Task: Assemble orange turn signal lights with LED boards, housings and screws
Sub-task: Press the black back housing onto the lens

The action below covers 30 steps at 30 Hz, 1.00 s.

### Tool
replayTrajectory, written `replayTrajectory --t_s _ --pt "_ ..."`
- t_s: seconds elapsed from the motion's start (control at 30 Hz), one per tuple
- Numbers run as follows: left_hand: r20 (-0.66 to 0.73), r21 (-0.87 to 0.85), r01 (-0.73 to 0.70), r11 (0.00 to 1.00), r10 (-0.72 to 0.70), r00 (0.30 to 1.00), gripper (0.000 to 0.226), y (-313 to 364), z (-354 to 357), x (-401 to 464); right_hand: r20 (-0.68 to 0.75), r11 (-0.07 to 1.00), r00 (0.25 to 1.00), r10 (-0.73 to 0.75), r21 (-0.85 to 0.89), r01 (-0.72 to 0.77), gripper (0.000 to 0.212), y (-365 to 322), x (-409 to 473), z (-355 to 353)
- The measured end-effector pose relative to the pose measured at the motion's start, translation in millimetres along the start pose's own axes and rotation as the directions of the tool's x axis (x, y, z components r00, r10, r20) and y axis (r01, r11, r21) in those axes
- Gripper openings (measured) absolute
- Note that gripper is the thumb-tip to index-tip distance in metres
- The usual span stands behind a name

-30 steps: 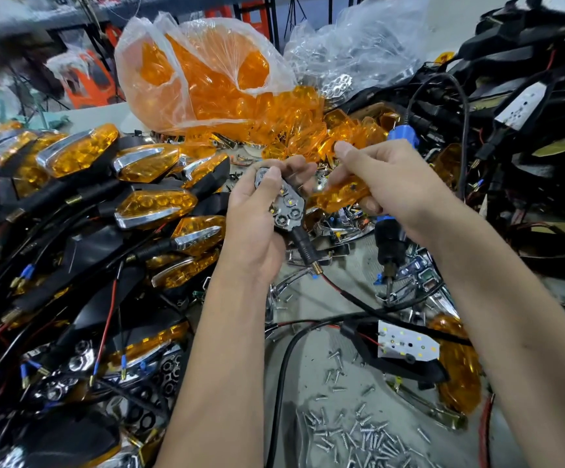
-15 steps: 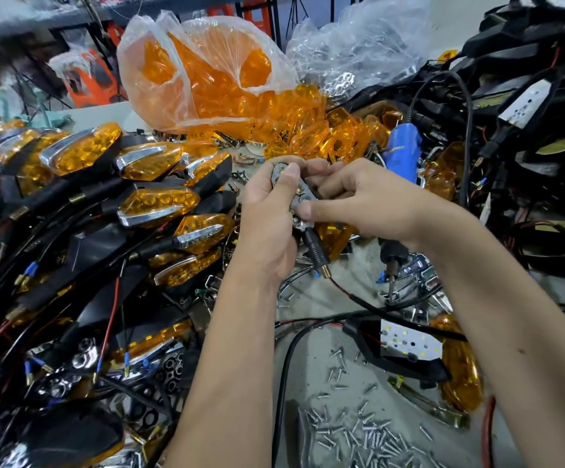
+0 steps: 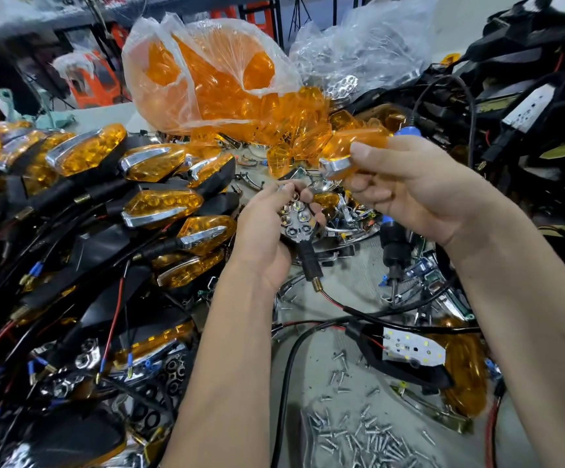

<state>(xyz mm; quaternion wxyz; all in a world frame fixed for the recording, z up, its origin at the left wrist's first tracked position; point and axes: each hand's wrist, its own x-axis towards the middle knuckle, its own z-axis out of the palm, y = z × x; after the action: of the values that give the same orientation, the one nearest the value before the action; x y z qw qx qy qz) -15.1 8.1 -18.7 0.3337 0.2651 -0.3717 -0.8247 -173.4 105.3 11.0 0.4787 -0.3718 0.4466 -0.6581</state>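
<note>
My left hand [image 3: 267, 231] grips a black turn signal housing [image 3: 296, 219] with a chrome reflector and LEDs facing up; its stalk and red and black wires hang below. My right hand [image 3: 409, 187] pinches an orange lens with a chrome trim strip [image 3: 348, 153], held up and to the right of the housing, apart from it. A second housing with a bare white LED board [image 3: 412, 349] lies on the table at lower right. Loose screws [image 3: 358, 437] are scattered near the front edge.
Finished orange signals [image 3: 159, 204] with black stalks and wires are piled on the left. A plastic bag of orange lenses [image 3: 206, 79] stands at the back. A blue electric screwdriver [image 3: 394, 244] hangs behind my right hand. Black housings are heaped at right.
My right hand has lifted the orange lens up and to the right, away from the housing. My left hand has tilted the housing so its reflector shows.
</note>
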Motion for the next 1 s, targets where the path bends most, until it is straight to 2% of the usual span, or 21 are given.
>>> replayTrajectory --t_s 0.1,0.2,0.27,0.37,0.5,0.63,0.73,0.83,0.93,1.0 --pt "-0.011 -0.01 0.036 0.999 -0.036 0.999 0.026 1 2 -1 -0.009 0.984 0.999 -0.033 -0.174 0.031 0.035 2 -1 8" --pt "-0.045 0.116 0.039 0.993 -0.034 0.998 0.024 3 1 -1 0.071 0.91 0.997 -0.041 -0.409 0.066 0.029 5 -2 14" --pt "-0.052 0.18 0.052 0.982 -0.043 0.998 0.024 5 0 -1 0.102 0.869 0.994 -0.05 -0.486 0.094 0.031 4 -2 17" --pt "-0.05 0.209 0.066 0.976 -0.057 0.997 0.025 9 1 -2 0.104 0.832 0.994 -0.03 -0.548 0.082 0.04 2 -1 19" --pt "-0.066 0.257 0.075 0.963 -0.06 0.996 0.036 7 3 -3 0.179 0.761 0.983 0.03 -0.642 0.094 0.037 2 -3 23" --pt "-0.058 0.213 0.087 0.973 -0.076 0.995 0.026 8 5 -1 0.178 0.726 0.984 0.031 -0.68 0.101 0.039 0 -3 26" --pt "-0.07 0.207 0.098 0.973 -0.085 0.994 0.03 8 5 2 0.167 0.654 0.986 0.016 -0.747 0.116 0.04 -1 -4 29" --pt "-0.069 0.2 0.104 0.974 -0.091 0.993 0.035 8 7 2 0.151 0.644 0.989 0.004 -0.757 0.113 0.04 -2 -2 29" --pt "-0.079 0.192 0.114 0.975 -0.101 0.992 0.028 10 10 2 0.113 0.648 0.993 -0.02 -0.755 0.099 0.04 1 -1 28" --pt "-0.084 0.171 0.124 0.977 -0.111 0.99 0.035 10 10 3 0.098 0.661 0.995 -0.031 -0.744 0.094 0.04 2 0 27"
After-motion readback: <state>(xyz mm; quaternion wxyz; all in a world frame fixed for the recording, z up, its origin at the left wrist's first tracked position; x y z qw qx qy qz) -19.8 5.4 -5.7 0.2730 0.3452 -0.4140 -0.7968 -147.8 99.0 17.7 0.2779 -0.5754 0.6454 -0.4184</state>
